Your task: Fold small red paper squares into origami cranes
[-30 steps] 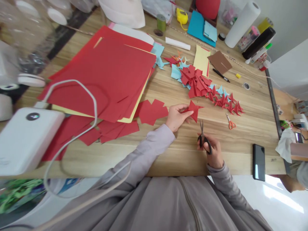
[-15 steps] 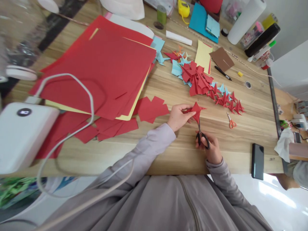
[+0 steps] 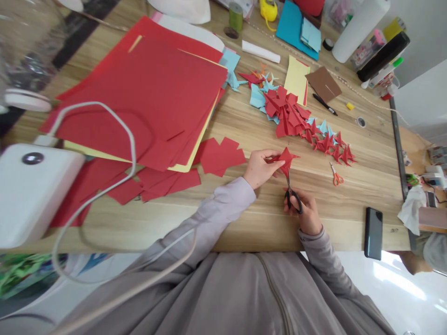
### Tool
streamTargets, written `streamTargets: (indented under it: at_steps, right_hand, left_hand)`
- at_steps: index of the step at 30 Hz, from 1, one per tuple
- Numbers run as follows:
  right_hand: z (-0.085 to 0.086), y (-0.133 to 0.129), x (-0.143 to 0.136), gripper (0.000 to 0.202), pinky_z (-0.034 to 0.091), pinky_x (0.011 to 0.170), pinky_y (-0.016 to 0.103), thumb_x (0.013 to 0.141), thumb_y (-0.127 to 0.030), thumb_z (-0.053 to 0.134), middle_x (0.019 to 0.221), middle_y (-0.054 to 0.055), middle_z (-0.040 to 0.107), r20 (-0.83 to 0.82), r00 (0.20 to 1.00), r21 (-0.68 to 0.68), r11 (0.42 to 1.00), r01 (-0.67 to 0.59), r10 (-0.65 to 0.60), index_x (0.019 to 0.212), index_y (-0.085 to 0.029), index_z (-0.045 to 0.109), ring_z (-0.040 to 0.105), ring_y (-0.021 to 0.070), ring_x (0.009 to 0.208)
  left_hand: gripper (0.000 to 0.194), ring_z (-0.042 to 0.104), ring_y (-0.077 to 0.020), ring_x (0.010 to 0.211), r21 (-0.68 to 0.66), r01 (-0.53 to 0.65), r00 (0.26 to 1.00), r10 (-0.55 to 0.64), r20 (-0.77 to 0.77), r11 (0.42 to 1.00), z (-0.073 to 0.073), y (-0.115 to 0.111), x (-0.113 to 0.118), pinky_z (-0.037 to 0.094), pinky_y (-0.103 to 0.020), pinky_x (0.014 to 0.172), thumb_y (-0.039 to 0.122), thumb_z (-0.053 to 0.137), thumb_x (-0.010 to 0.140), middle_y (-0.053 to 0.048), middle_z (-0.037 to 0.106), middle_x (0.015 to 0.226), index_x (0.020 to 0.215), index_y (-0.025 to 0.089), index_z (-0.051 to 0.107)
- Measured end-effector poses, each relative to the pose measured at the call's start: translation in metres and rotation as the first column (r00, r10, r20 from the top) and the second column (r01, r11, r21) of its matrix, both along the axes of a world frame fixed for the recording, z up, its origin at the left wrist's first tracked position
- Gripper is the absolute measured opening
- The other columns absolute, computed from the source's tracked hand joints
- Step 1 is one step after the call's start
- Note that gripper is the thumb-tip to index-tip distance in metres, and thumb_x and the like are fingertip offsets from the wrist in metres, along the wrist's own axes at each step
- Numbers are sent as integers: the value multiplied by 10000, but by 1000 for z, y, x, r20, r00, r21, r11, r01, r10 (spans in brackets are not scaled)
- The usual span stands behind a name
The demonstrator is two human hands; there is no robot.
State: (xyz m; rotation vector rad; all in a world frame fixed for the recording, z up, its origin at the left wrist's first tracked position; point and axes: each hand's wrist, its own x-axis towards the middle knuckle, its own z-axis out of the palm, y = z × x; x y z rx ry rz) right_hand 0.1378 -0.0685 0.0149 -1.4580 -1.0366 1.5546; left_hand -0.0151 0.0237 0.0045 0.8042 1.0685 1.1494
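Between thumb and fingers, my left hand (image 3: 262, 167) pinches a folded red paper star (image 3: 287, 158) just above the table. My right hand (image 3: 308, 211) is closed round the handles of black-handled scissors (image 3: 292, 201). The scissor blades point away from me and meet the star's lower point; whether they are cutting into it I cannot tell. Beyond the star lies a pile of folded red paper pieces (image 3: 287, 111), with pointed red paper shapes (image 3: 328, 143) trailing off to its right. Small orange-handled scissors (image 3: 337, 177) rest on the table right of my hands.
Large red paper sheets (image 3: 150, 102) and cut red pieces (image 3: 223, 158) cover the left side. A white power bank (image 3: 35, 195) with a white cable (image 3: 131, 139) lies at the front left. A phone (image 3: 373, 232) sits near the right front edge, and a black pen (image 3: 324, 104) lies farther back.
The scissors have shifted slightly up and left, their handles a little closer together. My left hand still holds the red star in nearly the same place. The whole view has moved slightly.
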Motion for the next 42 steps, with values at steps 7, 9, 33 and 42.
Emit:
streamTargets:
  at_steps: [7,9,33,42]
  right_hand:
    - [0,0,-1,400,359,404,206,709,-432,694,613,3,585,13,1000,-9,1000,-5,5,985,-145,662,505,93,483]
    - [0,0,-1,402,356,399,208,704,-434,696,619,3,585,14,1000,-15,1000,7,-6,984,-147,664,504,93,479]
    - [0,0,-1,400,336,384,205,681,-409,718,587,-5,581,25,999,-43,998,38,-37,975,-140,687,480,77,446]
    - [0,0,-2,423,327,376,206,668,-416,729,560,-5,576,35,999,-47,998,43,-41,979,-132,694,472,78,434]
  left_hand:
    - [279,629,-140,538,-9,0,1000,0,-12,1000,0,0,0,518,-237,400,199,709,602,-65,707,782,854,83,680]
    - [270,631,-140,546,-8,2,1000,-2,-16,1000,0,0,0,520,-235,407,204,710,603,-64,708,788,845,88,680]
    - [260,605,-124,502,-3,-1,1000,1,-1,1000,-1,1,-1,510,-236,404,240,717,607,-55,705,760,821,97,685]
    - [251,591,-114,464,2,-9,1000,9,-7,1000,-2,1,-1,498,-229,390,233,716,616,-45,695,717,825,100,683]
